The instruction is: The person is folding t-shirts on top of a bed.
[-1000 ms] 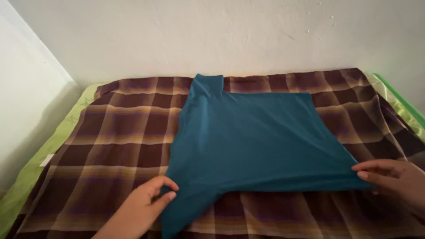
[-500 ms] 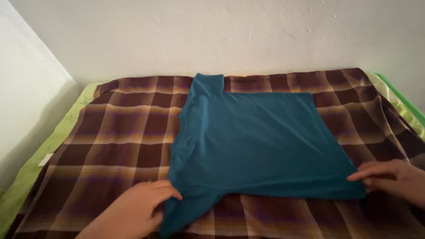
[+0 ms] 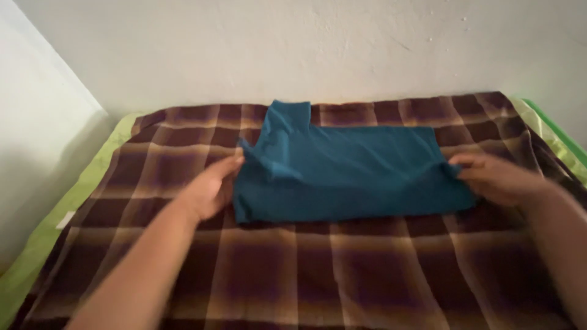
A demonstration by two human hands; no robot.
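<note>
Your left hand (image 3: 211, 186) has its grip on the left edge of the teal shirt (image 3: 348, 174), fingers curled around the upper layer near the sleeve corner, thumb side up against the fabric. Your right hand (image 3: 498, 177) is doing the same on the opposite edge, fingertips pinching the top layer at the right side, though it's a bit blurry so exactly how many fingers are under the cloth is hard to call. So both grips are closed on cloth, not spread flat. That shirt sits folded over on itself into a wide, short rectangle, with the collar part poking up toward the white wall (image 3: 306, 49) at the far end. It's lying roughly in the middle-back of the bed, on top of a brown plaid blanket (image 3: 293, 275) with lighter yellowish and purple stripes. Peeking out along both sides of the blanket is a lime green sheet (image 3: 67, 208), with more of it showing on the left.
</note>
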